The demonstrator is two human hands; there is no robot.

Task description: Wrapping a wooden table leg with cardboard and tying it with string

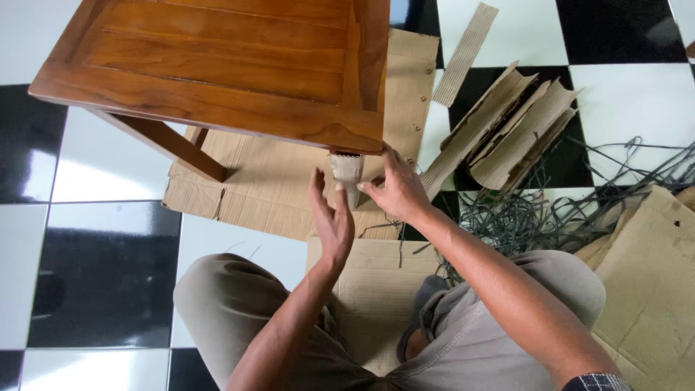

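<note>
A floor of glossy black and white tiles (pixel 108 268) carries flattened cardboard sheets (pixel 282 188), and on them stands a small wooden table (pixel 217 65). Under the table's near corner, one leg is still sleeved in a corrugated cardboard wrap (pixel 347 176). The right hand (pixel 397 190) pinches the wrap's edge between thumb and fingertips, its grip closed on the cardboard. The left hand (pixel 331 217) hovers just beside the wrap with fingers spread, grasping nothing. To do this well, the free hand would best brace the leg while the wrap is peeled downward along it. Torn cardboard pieces (pixel 507 130) and loose dark strapping (pixel 579 203) lie beyond the table's right side.
</note>
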